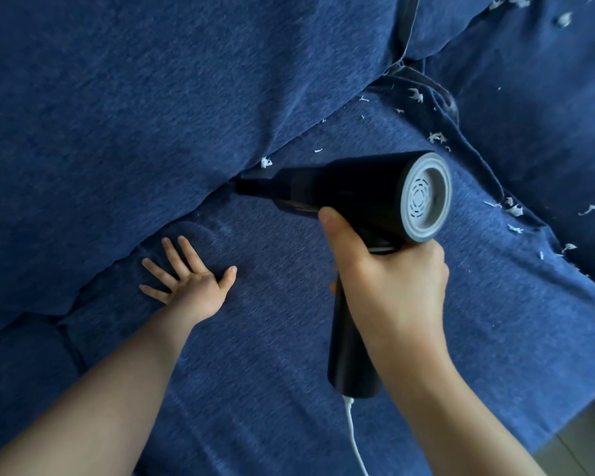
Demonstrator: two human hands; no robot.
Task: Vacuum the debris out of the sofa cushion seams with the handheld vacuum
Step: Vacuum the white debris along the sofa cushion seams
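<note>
Blue seat cushion under flat, splayed left hand, right hand gripping black handheld vacuum

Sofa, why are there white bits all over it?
White scraps lie scattered along the right-hand seam of the blue sofa, with one just above the nozzle of the handheld vacuum. They look like stray litter, not fabric.
</note>
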